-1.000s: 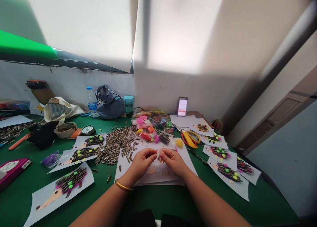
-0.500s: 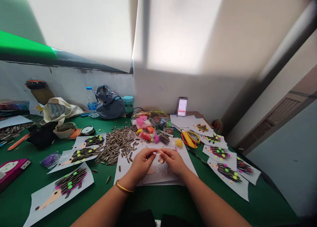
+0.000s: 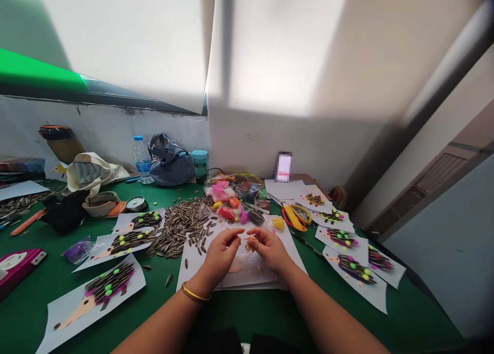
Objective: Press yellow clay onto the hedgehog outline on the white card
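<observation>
Over the white paper sheets (image 3: 196,277) at the table's middle, my left hand (image 3: 224,251) is curved with thumb and index finger apart and nothing visible between them. Facing it, my right hand (image 3: 268,248) pinches a small pale piece (image 3: 250,243) between thumb and fingers; its exact shape is hard to make out. Beneath both hands, a printed hedgehog picture (image 3: 254,264) partly shows. Close to my left hand lies a heap of striped sunflower seeds (image 3: 179,223), some scattered onto the paper.
Bags of colored clay (image 3: 231,194) lie beyond my hands. Yellow-handled scissors (image 3: 294,217) are to their right. Seed-covered hedgehog pictures lie left (image 3: 104,292) and right (image 3: 353,269). A phone (image 3: 284,166) stands against the wall. A pink box (image 3: 19,269) is far left.
The fingertips of my two hands, close together before, have parted slightly. My left thumb and index finger have opened a little.
</observation>
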`<state>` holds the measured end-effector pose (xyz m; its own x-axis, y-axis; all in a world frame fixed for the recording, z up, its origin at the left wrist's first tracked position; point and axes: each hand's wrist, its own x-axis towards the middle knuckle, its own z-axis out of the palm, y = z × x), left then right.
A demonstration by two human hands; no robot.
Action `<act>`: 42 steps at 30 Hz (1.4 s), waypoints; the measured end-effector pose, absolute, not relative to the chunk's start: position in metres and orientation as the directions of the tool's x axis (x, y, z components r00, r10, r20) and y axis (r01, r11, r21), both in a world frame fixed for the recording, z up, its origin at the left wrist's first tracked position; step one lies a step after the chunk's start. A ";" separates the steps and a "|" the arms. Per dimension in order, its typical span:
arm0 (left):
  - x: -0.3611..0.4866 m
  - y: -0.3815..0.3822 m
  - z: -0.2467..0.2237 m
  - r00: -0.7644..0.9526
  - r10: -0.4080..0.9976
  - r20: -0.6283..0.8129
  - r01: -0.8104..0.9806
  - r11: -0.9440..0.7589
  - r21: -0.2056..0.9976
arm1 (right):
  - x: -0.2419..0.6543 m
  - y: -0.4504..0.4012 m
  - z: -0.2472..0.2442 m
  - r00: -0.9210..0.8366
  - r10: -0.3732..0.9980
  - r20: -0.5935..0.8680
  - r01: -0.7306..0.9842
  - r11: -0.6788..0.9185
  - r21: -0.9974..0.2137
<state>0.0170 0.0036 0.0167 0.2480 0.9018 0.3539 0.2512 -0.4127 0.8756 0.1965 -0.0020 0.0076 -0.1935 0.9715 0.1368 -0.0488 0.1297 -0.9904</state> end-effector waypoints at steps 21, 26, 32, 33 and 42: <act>0.019 0.002 0.024 0.271 0.948 0.170 0.053 -0.191 0.980 | 0.190 -0.012 0.010 -0.306 0.939 0.160 -0.065 0.147 -0.987; 0.021 -0.001 0.025 0.265 0.960 0.092 -0.062 -0.078 0.995 | 0.188 -0.012 0.009 -0.306 0.938 0.163 -0.082 0.144 -0.986; 0.022 -0.002 0.027 0.371 0.929 -0.004 -0.191 0.081 0.978 | 0.195 -0.009 0.008 -0.228 0.961 0.158 -0.069 0.146 -0.987; 0.022 -0.002 0.027 0.389 0.921 -0.010 -0.205 0.098 0.974 | 0.196 -0.008 0.008 -0.223 0.961 0.162 -0.064 0.151 -0.986; 0.021 0.000 0.029 0.286 0.956 0.067 -0.070 -0.049 0.996 | 0.193 -0.010 0.010 -0.293 0.946 0.135 -0.118 0.104 -0.987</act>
